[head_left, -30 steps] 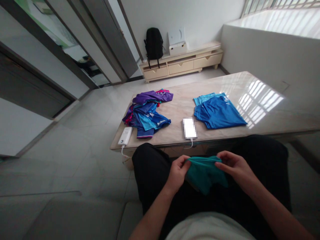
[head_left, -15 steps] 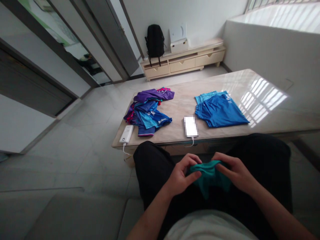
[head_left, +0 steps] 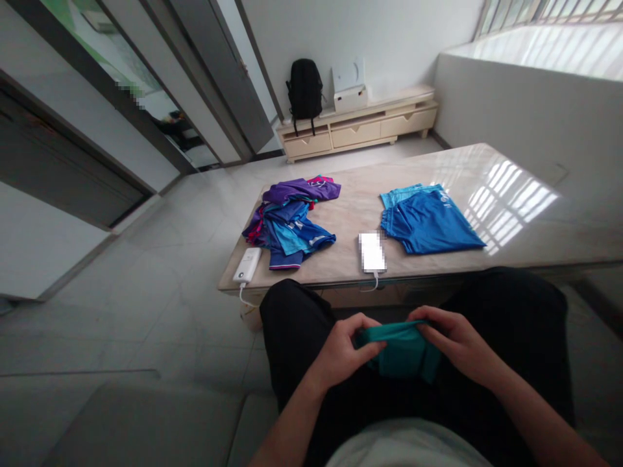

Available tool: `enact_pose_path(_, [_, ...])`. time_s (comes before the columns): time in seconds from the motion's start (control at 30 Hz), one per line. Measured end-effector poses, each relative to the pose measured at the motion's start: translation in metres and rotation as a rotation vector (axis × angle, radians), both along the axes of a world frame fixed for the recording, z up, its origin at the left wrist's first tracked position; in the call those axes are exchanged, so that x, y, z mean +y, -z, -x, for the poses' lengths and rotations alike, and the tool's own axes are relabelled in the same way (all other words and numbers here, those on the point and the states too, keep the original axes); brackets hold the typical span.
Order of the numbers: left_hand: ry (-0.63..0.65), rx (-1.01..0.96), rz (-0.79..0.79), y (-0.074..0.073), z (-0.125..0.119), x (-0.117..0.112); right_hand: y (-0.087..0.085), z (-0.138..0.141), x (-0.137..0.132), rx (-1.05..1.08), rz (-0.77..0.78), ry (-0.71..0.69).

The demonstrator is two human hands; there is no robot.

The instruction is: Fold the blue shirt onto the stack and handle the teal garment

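Observation:
A small teal garment (head_left: 402,350) lies across my lap, bunched into a short band. My left hand (head_left: 343,350) pinches its left end with thumb and fingers closed. My right hand (head_left: 452,340) grips its right end, fingers curled over the top edge. Both hands sit low, in front of the marble table (head_left: 511,188). On the table a folded stack of blue garments (head_left: 428,220) lies right of centre. A loose heap of purple, blue and pink clothes (head_left: 292,217) lies to the left.
A phone (head_left: 372,251) on a cable lies at the table's near edge, and a white power bank (head_left: 246,264) sits at its left corner. A black backpack (head_left: 305,87) and a white box (head_left: 350,97) stand on a low cabinet by the far wall.
The teal garment hung open between my hands a second ago. My hands came together and lowered, and the cloth is now gathered into a compact band on my lap.

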State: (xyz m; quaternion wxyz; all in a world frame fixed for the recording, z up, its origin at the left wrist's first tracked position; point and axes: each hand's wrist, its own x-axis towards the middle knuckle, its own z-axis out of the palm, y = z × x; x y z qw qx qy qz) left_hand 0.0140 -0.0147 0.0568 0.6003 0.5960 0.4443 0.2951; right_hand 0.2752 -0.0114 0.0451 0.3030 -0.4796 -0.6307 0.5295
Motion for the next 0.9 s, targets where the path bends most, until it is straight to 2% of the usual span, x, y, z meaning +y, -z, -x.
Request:
enact_pose_path(0.1, [-0.143, 0.071, -0.006, 0.003, -0.006, -0.004, -0.003, 0.004, -0.002, -0.042, -0.008, -0.056])
enact_pose_path(0.17, [-0.198, 0.038, -0.004, 0.006, -0.014, -0.005, -0.007, 0.009, -0.004, -0.028, -0.033, -0.137])
enact_pose_path(0.27, [-0.229, -0.031, -0.011, 0.006, -0.027, -0.005, -0.011, 0.014, -0.004, -0.021, -0.09, -0.199])
enact_pose_path(0.4, [-0.225, -0.063, -0.017, 0.004, -0.035, -0.003, -0.009, 0.012, 0.0, 0.015, -0.15, -0.156])
enact_pose_path(0.5, [-0.146, -0.081, 0.045, 0.009, -0.033, -0.002, -0.009, 0.006, 0.002, 0.044, -0.134, -0.078])
enact_pose_path(0.57, [-0.053, -0.051, 0.052, 0.015, -0.029, -0.002, -0.009, 0.003, 0.001, 0.089, -0.084, 0.035])
enact_pose_path(0.67, [0.076, 0.069, -0.002, 0.025, -0.023, -0.001, -0.008, 0.001, 0.001, 0.274, 0.065, 0.266])
enact_pose_path(0.73, [0.123, 0.116, -0.022, 0.032, -0.018, -0.001, -0.008, 0.001, 0.001, 0.427, 0.208, 0.372])
enact_pose_path(0.83, [0.165, 0.088, 0.024, 0.043, -0.01, -0.002, -0.01, 0.002, 0.003, 0.563, 0.387, 0.397])
enact_pose_path(0.9, [0.225, 0.005, 0.116, 0.049, -0.008, -0.002, -0.011, 0.002, 0.004, 0.582, 0.419, 0.37])
